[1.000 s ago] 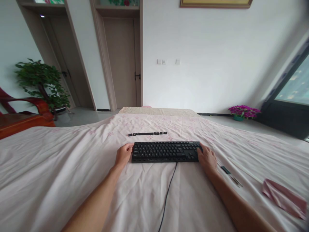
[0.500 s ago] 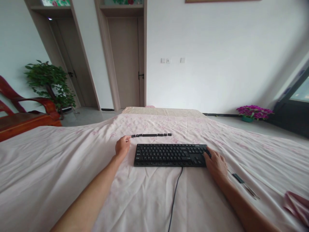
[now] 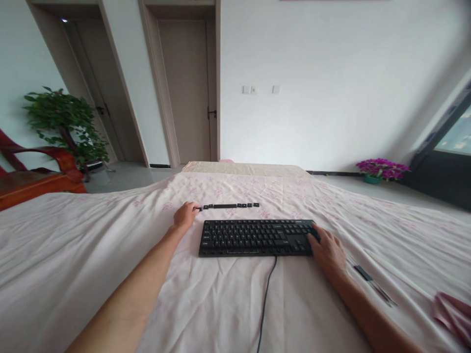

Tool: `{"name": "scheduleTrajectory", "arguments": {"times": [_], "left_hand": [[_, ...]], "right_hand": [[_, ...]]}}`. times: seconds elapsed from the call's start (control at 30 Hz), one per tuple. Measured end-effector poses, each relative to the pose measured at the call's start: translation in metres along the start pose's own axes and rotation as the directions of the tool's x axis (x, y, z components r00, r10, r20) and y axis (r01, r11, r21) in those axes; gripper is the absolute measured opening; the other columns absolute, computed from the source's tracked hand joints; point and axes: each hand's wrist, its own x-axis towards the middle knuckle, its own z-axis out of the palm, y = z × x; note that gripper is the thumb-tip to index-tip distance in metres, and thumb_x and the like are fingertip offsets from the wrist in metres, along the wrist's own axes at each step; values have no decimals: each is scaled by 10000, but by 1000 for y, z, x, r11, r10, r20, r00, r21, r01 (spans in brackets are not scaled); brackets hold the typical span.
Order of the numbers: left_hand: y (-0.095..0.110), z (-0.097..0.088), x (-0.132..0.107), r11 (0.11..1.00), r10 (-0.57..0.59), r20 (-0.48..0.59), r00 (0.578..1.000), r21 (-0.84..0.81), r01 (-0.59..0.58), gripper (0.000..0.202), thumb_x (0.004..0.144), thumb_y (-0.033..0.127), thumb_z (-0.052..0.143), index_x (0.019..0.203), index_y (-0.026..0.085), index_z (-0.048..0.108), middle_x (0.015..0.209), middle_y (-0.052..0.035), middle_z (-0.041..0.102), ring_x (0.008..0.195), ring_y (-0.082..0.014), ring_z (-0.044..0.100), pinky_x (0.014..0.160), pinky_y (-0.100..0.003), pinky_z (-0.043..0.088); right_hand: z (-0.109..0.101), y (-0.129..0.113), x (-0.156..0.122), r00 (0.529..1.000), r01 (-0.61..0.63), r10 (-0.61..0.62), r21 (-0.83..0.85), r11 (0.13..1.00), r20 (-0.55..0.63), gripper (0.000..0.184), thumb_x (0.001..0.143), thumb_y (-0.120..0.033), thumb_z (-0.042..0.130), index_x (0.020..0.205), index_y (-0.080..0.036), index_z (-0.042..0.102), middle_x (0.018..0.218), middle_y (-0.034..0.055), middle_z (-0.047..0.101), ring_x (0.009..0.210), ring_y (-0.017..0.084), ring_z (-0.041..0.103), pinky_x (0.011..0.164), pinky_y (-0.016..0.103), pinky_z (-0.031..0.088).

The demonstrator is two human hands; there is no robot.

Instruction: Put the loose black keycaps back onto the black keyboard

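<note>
A black keyboard [image 3: 257, 237] lies on the pale pink sheet [image 3: 91, 255], its cable [image 3: 268, 294] running toward me. Beyond it sits a row of loose black keycaps [image 3: 230, 206], including one long bar. My left hand [image 3: 185, 215] reaches to the left end of that row, fingers curled and pinched at the leftmost keycap. My right hand [image 3: 327, 247] rests on the keyboard's right end, fingers lying over the edge keys.
A small black tool with thin metal prongs [image 3: 368, 279] lies right of my right forearm, and a pink folded cloth [image 3: 452, 311] sits at the far right. A wooden chair [image 3: 33, 179], a green plant [image 3: 66, 122] and purple flowers [image 3: 380, 169] stand beyond the bed.
My left hand left the keyboard's left end and moved forward to the left end of the keycap row. My right hand stayed on the keyboard's right end.
</note>
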Motion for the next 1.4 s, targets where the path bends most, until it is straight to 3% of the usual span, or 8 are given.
{"name": "scheduleTrajectory", "arguments": {"times": [0.2, 0.4, 0.5, 0.6, 0.67, 0.77, 0.93, 1.4], "left_hand": [[-1, -5, -3, 983, -57, 14, 998, -171, 59, 153, 800, 309, 611, 874, 216, 708, 932, -65, 732, 907, -219, 656, 750, -284, 458], [14, -12, -17, 871, -54, 138, 989, -478, 114, 282, 822, 322, 573, 1007, 134, 672, 883, -89, 733, 768, -164, 701, 638, -240, 519], [30, -21, -32, 816, -11, 176, 984, -567, 110, 323, 795, 346, 619, 1020, 123, 680, 883, -92, 732, 771, -164, 701, 635, -239, 530], [47, -35, -50, 683, 15, 239, 971, -711, 164, 371, 715, 361, 719, 993, 116, 701, 839, -92, 727, 730, -165, 685, 611, -246, 526], [59, -44, -62, 637, 46, 289, 956, -746, 195, 358, 703, 347, 734, 981, 122, 711, 830, -86, 724, 725, -159, 676, 603, -239, 516], [72, -52, -79, 632, 77, 320, 944, -748, 202, 326, 712, 340, 726, 960, 128, 718, 825, -75, 720, 726, -151, 670, 609, -231, 504], [79, -52, -104, 634, 94, 389, 916, -733, 246, 413, 684, 370, 750, 1012, 127, 684, 748, -49, 696, 662, -148, 657, 597, -242, 490], [71, -51, -121, 614, 125, 482, 867, -724, 314, 481, 686, 392, 748, 1078, 141, 629, 709, -24, 669, 639, -133, 645, 599, -242, 483]], "right_hand": [[0, 0, -1, 1000, 13, -12, 3, 1000, -11, 550, 911, -460, 330, 1393, -237, 473, 1361, 64, 539, 1216, 319, 451, 988, 449, 373], [-10, -7, -6, 987, 93, -97, -37, 995, -129, 503, 924, -402, 366, 1361, -201, 513, 1340, 89, 556, 1202, 323, 461, 967, 468, 383], [-23, -29, -15, 919, 331, -332, -41, 943, -211, 404, 932, -348, 418, 1287, -251, 586, 1289, 63, 597, 1193, 301, 482, 973, 459, 376], [-34, -67, -28, 788, 616, -599, 161, 771, -144, 287, 943, -335, 468, 1095, -273, 703, 1074, 46, 686, 988, 215, 604, 894, 356, 446], [-37, -99, -38, 714, 688, -687, 313, 655, -135, 251, 940, -321, 499, 1048, -283, 723, 998, 33, 696, 901, 181, 629, 837, 307, 477], [-35, -146, -49, 659, 708, -737, 456, 540, -149, 210, 913, -279, 562, 1042, -291, 727, 972, 18, 698, 878, 159, 640, 818, 273, 493], [-19, -194, -57, 653, 679, -742, 549, 488, -149, 214, 872, -260, 631, 1062, -290, 724, 970, 10, 699, 885, 155, 646, 819, 256, 494], [-4, -213, -73, 580, 720, -814, 488, 494, -30, 182, 894, -241, 594, 1015, -258, 730, 923, 30, 690, 873, 163, 620, 806, 261, 468]]}}
